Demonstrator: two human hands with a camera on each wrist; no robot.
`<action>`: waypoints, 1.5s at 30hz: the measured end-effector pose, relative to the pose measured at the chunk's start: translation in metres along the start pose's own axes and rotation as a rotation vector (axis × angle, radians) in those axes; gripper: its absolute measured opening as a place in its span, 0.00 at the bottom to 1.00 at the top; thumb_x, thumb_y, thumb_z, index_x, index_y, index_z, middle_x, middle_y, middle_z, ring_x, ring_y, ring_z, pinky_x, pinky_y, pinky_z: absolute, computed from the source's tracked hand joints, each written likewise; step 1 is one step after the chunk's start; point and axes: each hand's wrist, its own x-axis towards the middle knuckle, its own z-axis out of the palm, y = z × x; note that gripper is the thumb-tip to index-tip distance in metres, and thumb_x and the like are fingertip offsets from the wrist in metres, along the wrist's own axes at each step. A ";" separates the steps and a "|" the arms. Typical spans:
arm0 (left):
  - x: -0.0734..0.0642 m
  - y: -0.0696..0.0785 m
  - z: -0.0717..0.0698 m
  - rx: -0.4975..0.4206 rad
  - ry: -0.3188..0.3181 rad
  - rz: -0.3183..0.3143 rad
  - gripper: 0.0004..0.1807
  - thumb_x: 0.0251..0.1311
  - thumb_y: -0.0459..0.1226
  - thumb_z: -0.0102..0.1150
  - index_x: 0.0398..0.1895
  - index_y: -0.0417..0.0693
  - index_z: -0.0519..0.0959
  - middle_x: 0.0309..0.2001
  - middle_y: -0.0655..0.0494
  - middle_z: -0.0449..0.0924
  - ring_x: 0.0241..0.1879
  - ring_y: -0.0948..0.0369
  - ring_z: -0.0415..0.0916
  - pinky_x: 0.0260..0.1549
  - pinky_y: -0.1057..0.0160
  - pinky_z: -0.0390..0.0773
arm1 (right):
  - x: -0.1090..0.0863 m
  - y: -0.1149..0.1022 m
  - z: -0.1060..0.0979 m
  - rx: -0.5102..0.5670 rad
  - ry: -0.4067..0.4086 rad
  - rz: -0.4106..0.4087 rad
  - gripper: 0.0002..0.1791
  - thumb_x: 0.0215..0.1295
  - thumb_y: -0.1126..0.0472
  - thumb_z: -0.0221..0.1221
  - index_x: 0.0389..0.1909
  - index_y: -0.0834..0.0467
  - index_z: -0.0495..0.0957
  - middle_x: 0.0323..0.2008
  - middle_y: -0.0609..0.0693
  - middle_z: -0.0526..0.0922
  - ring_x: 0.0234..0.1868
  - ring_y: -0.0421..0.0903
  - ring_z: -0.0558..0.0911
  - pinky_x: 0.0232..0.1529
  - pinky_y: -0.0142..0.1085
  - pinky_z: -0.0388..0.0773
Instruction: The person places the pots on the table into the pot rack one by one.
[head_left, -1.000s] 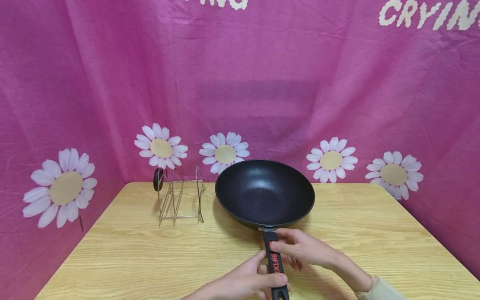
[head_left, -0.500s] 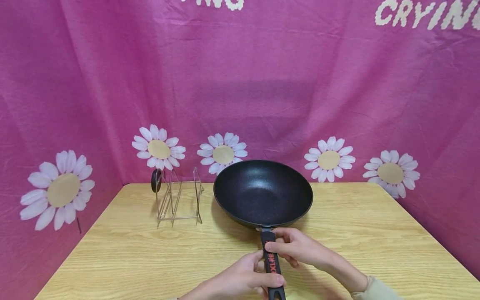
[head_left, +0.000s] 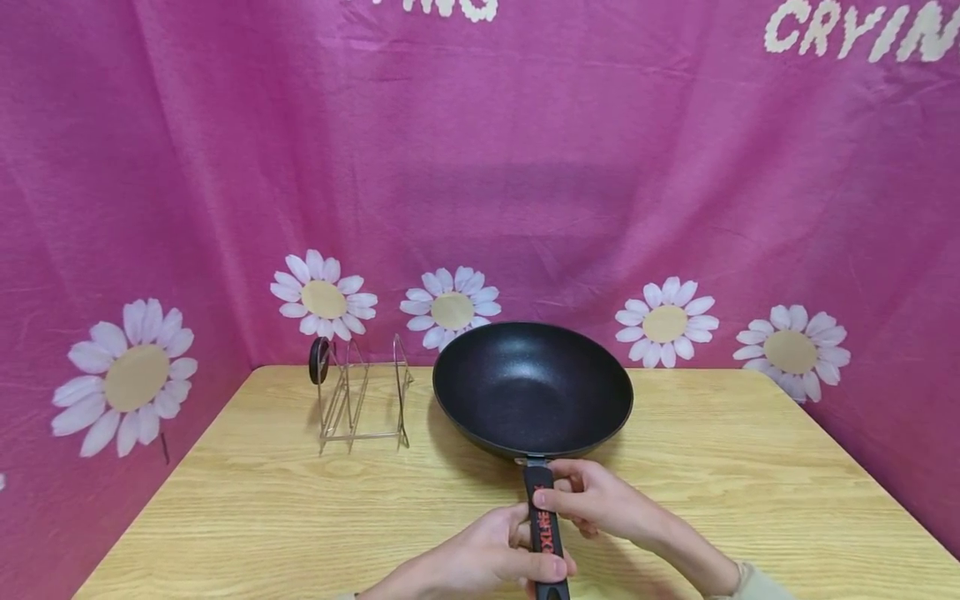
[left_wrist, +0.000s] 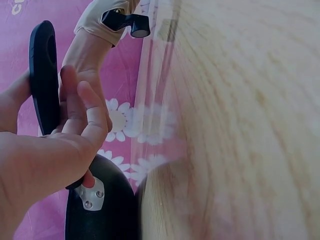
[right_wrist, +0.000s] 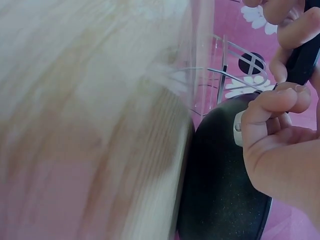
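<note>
A black wok sits on the wooden table, its long black handle with red lettering pointing towards me. Low on the handle, my left hand grips it with the thumb across the top and fingers beneath. Closer to the bowl, my right hand pinches the handle, thumb on top and fingers at its right side and below. The left wrist view shows the handle edge-on above the left palm. In the right wrist view, the wok's dark underside lies against the tabletop, beside the curled right fingers.
A thin metal wire rack stands on the table left of the wok, with a round black knob-like piece at its left end. A pink cloth printed with daisies hangs behind and beside the wooden table.
The near end of the handle has swung slightly left, with both hands staying on it. The whole head view shifts a little; the rack stays where it was.
</note>
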 end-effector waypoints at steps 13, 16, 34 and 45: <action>-0.001 0.000 -0.003 0.049 -0.023 0.035 0.28 0.66 0.34 0.60 0.66 0.35 0.65 0.51 0.20 0.75 0.36 0.71 0.78 0.35 0.72 0.76 | 0.001 0.002 0.005 0.058 0.012 -0.009 0.20 0.72 0.58 0.57 0.53 0.69 0.70 0.21 0.42 0.72 0.14 0.34 0.63 0.16 0.27 0.59; -0.002 0.001 -0.003 0.063 -0.014 0.035 0.29 0.65 0.35 0.61 0.66 0.35 0.65 0.51 0.22 0.77 0.36 0.71 0.79 0.35 0.72 0.76 | 0.001 0.001 0.005 0.053 0.013 -0.012 0.20 0.72 0.58 0.57 0.54 0.69 0.70 0.21 0.42 0.72 0.14 0.34 0.63 0.15 0.27 0.59; -0.006 0.011 0.002 0.061 0.031 0.022 0.27 0.61 0.37 0.65 0.62 0.42 0.68 0.38 0.62 0.82 0.36 0.67 0.82 0.42 0.68 0.80 | 0.002 -0.014 0.001 0.012 -0.005 -0.122 0.17 0.70 0.61 0.58 0.50 0.70 0.70 0.24 0.42 0.76 0.17 0.33 0.66 0.13 0.32 0.60; -0.010 0.014 0.006 0.194 0.080 0.068 0.32 0.57 0.37 0.65 0.64 0.50 0.66 0.40 0.57 0.84 0.36 0.66 0.83 0.42 0.69 0.80 | 0.002 -0.025 0.006 -0.062 0.055 -0.149 0.19 0.66 0.62 0.63 0.51 0.67 0.71 0.25 0.44 0.76 0.18 0.33 0.68 0.13 0.29 0.62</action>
